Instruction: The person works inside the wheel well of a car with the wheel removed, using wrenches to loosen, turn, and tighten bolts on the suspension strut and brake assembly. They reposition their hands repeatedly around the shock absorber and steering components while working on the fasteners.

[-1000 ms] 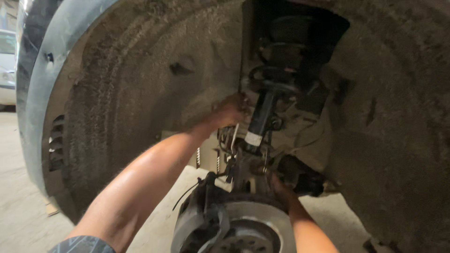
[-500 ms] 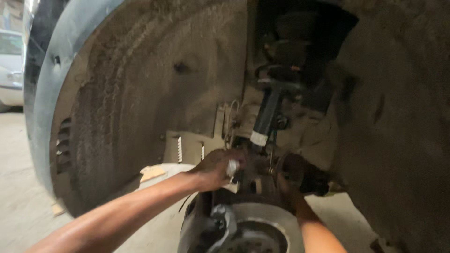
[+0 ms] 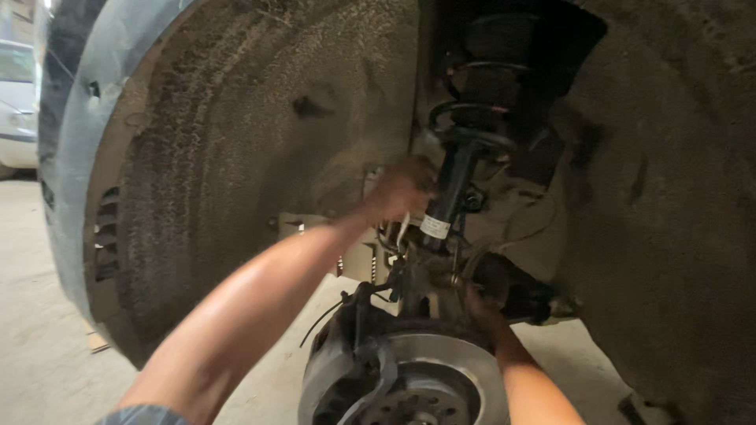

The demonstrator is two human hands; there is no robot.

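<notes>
Our left hand (image 3: 402, 189) is raised inside the wheel arch, its fingers curled together beside the dark strut (image 3: 453, 189), touching or just short of it; motion blur keeps us from telling whether they are clamped on anything. Our right hand (image 3: 482, 305) sits lower, behind the brake disc (image 3: 441, 370), pressed against the knuckle below the strut, and its fingers are too hidden for us to say whether they are apart or gripping. 1 small white rectangular label (image 3: 434, 227) wraps the lower part of the strut tube, just right of and below our left hand, with print too small to make out. Above it the black coil spring (image 3: 480, 94) winds up into the shadowed top of the arch. The arch liner (image 3: 252, 142) is a rough, dusty grey-brown surface that curves around everything, with a pale blue-grey fender edge (image 3: 75, 157) at its left rim. Past that edge we see a bare concrete floor (image 3: 39, 330) and part of a white car (image 3: 17, 102) parked in the background. The strut stands upright between our 2 hands, the left at its mid-height and the right near its foot, with the disc just below both.
</notes>
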